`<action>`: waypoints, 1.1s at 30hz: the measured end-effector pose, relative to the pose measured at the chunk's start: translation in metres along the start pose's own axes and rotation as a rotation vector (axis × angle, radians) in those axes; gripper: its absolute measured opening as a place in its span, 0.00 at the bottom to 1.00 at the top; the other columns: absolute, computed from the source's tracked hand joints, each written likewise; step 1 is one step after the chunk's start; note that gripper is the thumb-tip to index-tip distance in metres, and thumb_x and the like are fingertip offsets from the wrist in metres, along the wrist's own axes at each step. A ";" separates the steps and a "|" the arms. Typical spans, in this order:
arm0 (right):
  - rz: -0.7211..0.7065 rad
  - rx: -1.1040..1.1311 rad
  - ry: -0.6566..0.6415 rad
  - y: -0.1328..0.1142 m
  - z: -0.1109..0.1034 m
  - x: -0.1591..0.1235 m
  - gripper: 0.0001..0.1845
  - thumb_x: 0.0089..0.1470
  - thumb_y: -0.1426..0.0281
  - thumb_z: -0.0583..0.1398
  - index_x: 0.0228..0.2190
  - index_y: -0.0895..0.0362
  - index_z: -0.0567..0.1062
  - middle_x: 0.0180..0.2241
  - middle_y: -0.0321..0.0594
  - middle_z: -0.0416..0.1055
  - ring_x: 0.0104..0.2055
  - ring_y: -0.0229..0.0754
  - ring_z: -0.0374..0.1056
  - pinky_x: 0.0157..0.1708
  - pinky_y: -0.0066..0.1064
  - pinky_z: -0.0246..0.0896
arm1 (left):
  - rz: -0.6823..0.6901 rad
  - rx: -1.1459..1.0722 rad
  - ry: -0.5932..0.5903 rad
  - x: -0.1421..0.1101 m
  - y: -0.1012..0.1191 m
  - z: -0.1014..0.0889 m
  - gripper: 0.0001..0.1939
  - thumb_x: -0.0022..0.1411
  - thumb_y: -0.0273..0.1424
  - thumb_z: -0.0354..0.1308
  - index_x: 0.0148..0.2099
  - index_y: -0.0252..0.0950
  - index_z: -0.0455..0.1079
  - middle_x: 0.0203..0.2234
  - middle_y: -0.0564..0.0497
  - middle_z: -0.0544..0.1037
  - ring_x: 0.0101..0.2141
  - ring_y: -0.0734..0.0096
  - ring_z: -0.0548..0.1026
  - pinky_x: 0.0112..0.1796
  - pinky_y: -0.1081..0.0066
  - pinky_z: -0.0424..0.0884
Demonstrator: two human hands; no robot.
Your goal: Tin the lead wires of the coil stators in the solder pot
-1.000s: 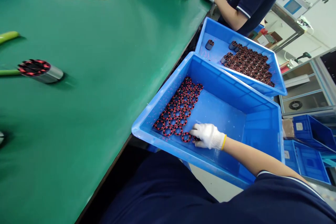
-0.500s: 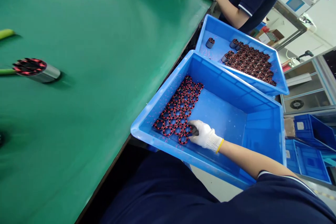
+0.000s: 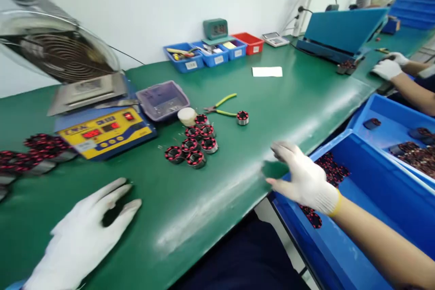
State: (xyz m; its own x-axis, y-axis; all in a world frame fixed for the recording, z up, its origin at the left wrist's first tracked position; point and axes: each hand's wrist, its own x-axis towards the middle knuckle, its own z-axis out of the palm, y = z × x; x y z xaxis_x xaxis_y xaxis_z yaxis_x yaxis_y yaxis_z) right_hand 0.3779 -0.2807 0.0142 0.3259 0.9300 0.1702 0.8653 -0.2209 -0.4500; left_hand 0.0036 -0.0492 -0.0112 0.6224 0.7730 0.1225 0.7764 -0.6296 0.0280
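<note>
My left hand (image 3: 89, 226), in a white glove, is low over the green bench (image 3: 217, 204) at the left, thumb and fingers apart with nothing between them. Over the bench edge, beside the near blue bin (image 3: 367, 190), my gloved right hand (image 3: 302, 179) is open and empty, its thumb spread from the fingers. Several motor stators (image 3: 195, 160) with black and red windings stand grouped on the bench between my hands. A single stator (image 3: 242, 118) is beside green-handled cutting pliers (image 3: 222, 108). More stators (image 3: 329, 167) sit in the near bin, partly hidden by my right hand.
A yellow-and-blue device (image 3: 105, 132) with red displays stands at left, beside further stators (image 3: 41, 158). Behind are a purple tray (image 3: 163, 99), a white round lump (image 3: 187, 117), small blue bins (image 3: 190, 64) and a red bin (image 3: 251, 44). A co-worker's gloved hands (image 3: 389, 68) are at far right.
My view has swung left and up along the bench. My right hand has left the stators inside the bin and is now above the bench edge, empty. My left hand has come into view.
</note>
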 end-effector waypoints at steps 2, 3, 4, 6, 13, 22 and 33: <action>0.003 -0.080 -0.062 -0.024 0.013 0.057 0.51 0.42 0.51 0.67 0.63 0.48 0.52 0.64 0.45 0.48 0.55 0.57 0.64 0.49 0.47 0.67 | -0.020 -0.011 -0.017 0.000 0.004 0.000 0.22 0.64 0.46 0.50 0.52 0.37 0.69 0.56 0.46 0.71 0.53 0.55 0.70 0.52 0.56 0.69; 0.006 -0.136 -0.094 -0.033 0.020 0.082 0.56 0.37 0.48 0.68 0.63 0.47 0.51 0.65 0.46 0.46 0.55 0.60 0.63 0.48 0.49 0.67 | -0.008 -0.021 -0.011 0.001 0.006 -0.001 0.22 0.64 0.46 0.50 0.52 0.37 0.69 0.56 0.47 0.71 0.54 0.56 0.70 0.53 0.56 0.69; 0.013 -0.190 -0.126 -0.041 0.027 0.102 0.59 0.34 0.47 0.69 0.63 0.47 0.51 0.65 0.47 0.46 0.54 0.62 0.63 0.47 0.50 0.66 | 0.015 -0.031 0.004 0.001 0.008 -0.002 0.21 0.64 0.45 0.50 0.51 0.37 0.69 0.56 0.46 0.71 0.53 0.56 0.70 0.53 0.57 0.69; 0.042 -0.268 -0.169 -0.053 0.039 0.130 0.61 0.31 0.44 0.69 0.62 0.48 0.53 0.63 0.49 0.48 0.52 0.63 0.64 0.46 0.51 0.66 | 0.047 -0.045 0.030 0.002 0.008 -0.003 0.21 0.64 0.45 0.50 0.50 0.36 0.70 0.55 0.46 0.72 0.52 0.57 0.72 0.51 0.57 0.70; 0.079 -0.276 -0.216 -0.073 0.045 0.140 0.62 0.27 0.44 0.70 0.62 0.42 0.52 0.61 0.45 0.52 0.49 0.60 0.67 0.41 0.47 0.67 | 0.173 -0.139 0.136 0.001 -0.005 0.012 0.23 0.62 0.47 0.51 0.49 0.36 0.72 0.54 0.44 0.73 0.50 0.55 0.73 0.51 0.59 0.70; 0.068 -0.410 -0.261 -0.104 0.060 0.152 0.69 0.22 0.39 0.68 0.63 0.44 0.49 0.62 0.51 0.49 0.50 0.64 0.65 0.42 0.50 0.66 | 0.234 -0.206 0.203 -0.002 -0.011 0.021 0.24 0.60 0.48 0.52 0.49 0.36 0.74 0.54 0.44 0.73 0.51 0.53 0.73 0.51 0.56 0.71; 0.060 -0.530 -0.396 -0.129 0.066 0.186 0.58 0.31 0.46 0.67 0.61 0.46 0.53 0.54 0.51 0.55 0.44 0.57 0.70 0.41 0.48 0.68 | 0.258 -0.204 0.226 -0.002 -0.012 0.024 0.25 0.60 0.47 0.53 0.52 0.37 0.72 0.55 0.45 0.72 0.52 0.53 0.71 0.51 0.55 0.70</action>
State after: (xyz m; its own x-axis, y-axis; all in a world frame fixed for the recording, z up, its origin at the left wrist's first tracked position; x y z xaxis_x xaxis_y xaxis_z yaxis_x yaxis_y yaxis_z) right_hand 0.3015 -0.0599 0.0464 0.3026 0.9269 -0.2222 0.9531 -0.2966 0.0605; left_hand -0.0048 -0.0416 -0.0360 0.7395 0.5648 0.3662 0.5472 -0.8212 0.1616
